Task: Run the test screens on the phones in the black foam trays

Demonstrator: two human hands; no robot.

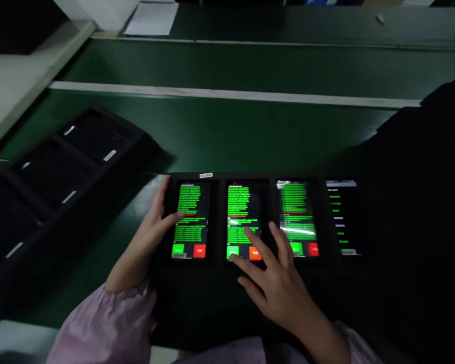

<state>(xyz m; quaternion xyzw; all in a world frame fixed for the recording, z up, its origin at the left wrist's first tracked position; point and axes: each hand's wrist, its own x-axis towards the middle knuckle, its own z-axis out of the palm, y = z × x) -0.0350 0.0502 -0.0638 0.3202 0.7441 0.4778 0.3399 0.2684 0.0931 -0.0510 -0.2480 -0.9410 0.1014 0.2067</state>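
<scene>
A black tray point(217, 222) with a small white number label lies in front of me, several smartphones set in its slots. My left hand point(157, 227) is at the tray's left end, fingers along its outer side, thumb stretched over the leftmost smartphone point(192, 230). Above the second smartphone point(243, 202) my right hand point(275, 273) has its fingers spread, one fingertip at the green button low on the screen. Green text with green and red buttons fills these screens and that of the third smartphone point(298, 202). The rightmost smartphone point(341, 217) shows a sparser list.
Another black tray point(56, 144), with dark-screened devices in its slots, lies at an angle on the left. A pale strip point(231, 93) crosses the green surface point(220, 129). White paper point(151, 19) lies at the back. A large dark shape point(420, 202) fills the right side.
</scene>
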